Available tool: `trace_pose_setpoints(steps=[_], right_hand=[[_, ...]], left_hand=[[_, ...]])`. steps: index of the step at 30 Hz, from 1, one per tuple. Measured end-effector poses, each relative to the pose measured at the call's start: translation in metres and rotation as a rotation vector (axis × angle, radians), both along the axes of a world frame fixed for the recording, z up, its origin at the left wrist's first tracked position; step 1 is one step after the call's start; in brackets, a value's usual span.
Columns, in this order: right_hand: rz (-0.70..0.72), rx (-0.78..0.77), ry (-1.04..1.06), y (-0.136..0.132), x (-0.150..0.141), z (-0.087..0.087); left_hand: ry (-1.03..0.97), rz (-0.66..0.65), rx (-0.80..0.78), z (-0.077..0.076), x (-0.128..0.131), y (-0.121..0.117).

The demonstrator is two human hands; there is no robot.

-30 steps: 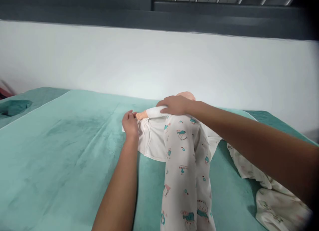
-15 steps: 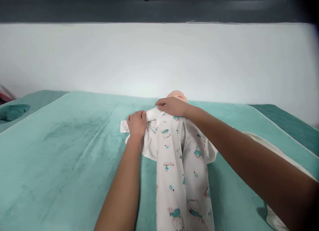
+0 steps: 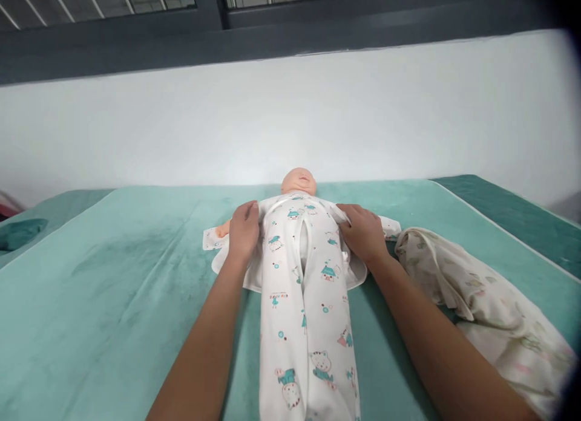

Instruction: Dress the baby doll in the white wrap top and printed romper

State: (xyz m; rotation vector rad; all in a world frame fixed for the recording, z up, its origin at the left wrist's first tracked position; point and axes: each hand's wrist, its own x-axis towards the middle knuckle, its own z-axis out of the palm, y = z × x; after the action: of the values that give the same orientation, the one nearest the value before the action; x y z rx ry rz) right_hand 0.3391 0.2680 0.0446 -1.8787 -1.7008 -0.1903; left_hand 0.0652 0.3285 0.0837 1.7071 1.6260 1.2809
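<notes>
A baby doll [image 3: 299, 181] lies on its back, its head toward the wall. White printed baby clothes [image 3: 281, 270] cover its body and run down toward me, with a slit down the front. At the doll's shoulder on the left, my left hand [image 3: 244, 230] closes around the sleeve and arm. The doll's small hand [image 3: 223, 229] shows just past it, by a white cuff [image 3: 210, 239]. My right hand [image 3: 364, 232] pinches the clothes' edge at the other side of the chest. Another printed cuff [image 3: 391, 227] pokes out behind it.
The doll lies on a green plush sheet [image 3: 113, 288]. To the right is a crumpled pale patterned cloth [image 3: 481, 288]. A white wall [image 3: 290, 118] stands behind, beneath a dark window frame [image 3: 272, 40] with bars.
My right hand has moved from near the doll's neck to the right side of its chest. The doll's head and the right cuff are now uncovered. The view has shifted.
</notes>
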Motion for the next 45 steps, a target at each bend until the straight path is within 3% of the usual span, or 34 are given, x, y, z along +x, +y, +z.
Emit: trace_pose_setpoints(steps=[4, 7, 10, 13, 20, 25, 32, 45], right_hand=[[-0.120, -0.061, 0.056, 0.005, -0.001, 0.006], [-0.169, -0.106, 0.039, 0.006, 0.002, 0.006], [-0.183, -0.136, 0.075, 0.008, 0.005, 0.007], [-0.215, -0.146, 0.160, 0.011, 0.008, 0.008], [-0.209, -0.164, 0.203, 0.014, 0.011, 0.008], [-0.213, -0.235, 0.201, 0.011, 0.015, 0.013], [-0.256, -0.251, 0.316, 0.009, 0.028, 0.014], [-0.209, -0.150, 0.513, 0.015, 0.049, -0.004]], left_hand=[[0.138, -0.249, 0.088, 0.032, 0.042, -0.014], [0.518, -0.499, 0.124, 0.053, 0.081, -0.014], [0.974, -0.626, 0.072, 0.066, 0.117, -0.009], [1.232, -0.696, -0.032, 0.069, 0.146, -0.002], [1.372, -0.760, -0.178, 0.047, 0.190, 0.020], [1.396, -0.746, -0.139, 0.046, 0.192, 0.023], [1.394, -0.758, -0.085, 0.069, 0.173, 0.025], [1.323, -0.622, 0.042, 0.101, 0.135, 0.034]])
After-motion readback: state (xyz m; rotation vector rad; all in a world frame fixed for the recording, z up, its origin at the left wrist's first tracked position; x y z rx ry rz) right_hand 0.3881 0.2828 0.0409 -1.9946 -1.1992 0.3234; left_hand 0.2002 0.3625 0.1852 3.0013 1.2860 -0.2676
